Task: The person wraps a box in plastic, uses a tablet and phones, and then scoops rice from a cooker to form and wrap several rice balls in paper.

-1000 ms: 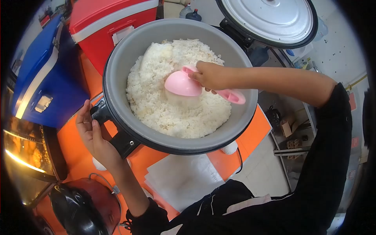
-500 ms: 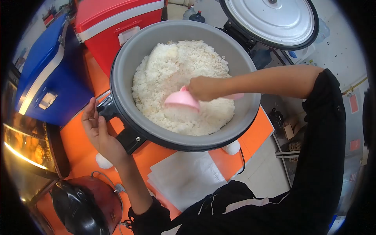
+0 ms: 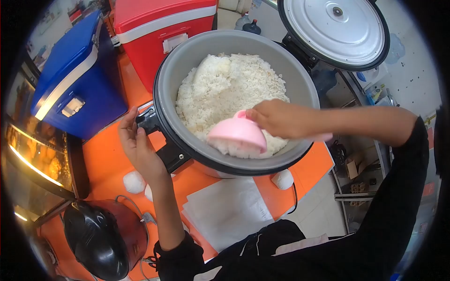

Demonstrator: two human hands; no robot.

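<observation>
A large grey rice cooker pot (image 3: 304, 93) with a black rim holds a mound of cooked white rice (image 3: 243, 79). My right hand (image 3: 286, 118) grips a pink plastic scoop (image 3: 236, 132) by its handle, whose end shows past the wrist. The scoop is tipped over the near side of the rice, with rice at its lower edge. At the pot's left, my left hand (image 3: 140, 145) is closed on the cooker's black side handle (image 3: 149, 121); some fingers are partly hidden behind it.
The cooker's silver lid (image 3: 335, 30) stands raised at the back right. Red (image 3: 164, 23) and blue (image 3: 75, 79) cooler boxes stand behind and left. Clear plastic sheets (image 3: 229, 210) lie in front, near white wrapped balls (image 3: 134, 181). A smaller black-lidded cooker (image 3: 96, 239) sits at lower left.
My right hand has drawn the pink scoop toward me and to the right, to the near wall of the pot. My left hand stays at the handle. The whole view has shifted slightly.
</observation>
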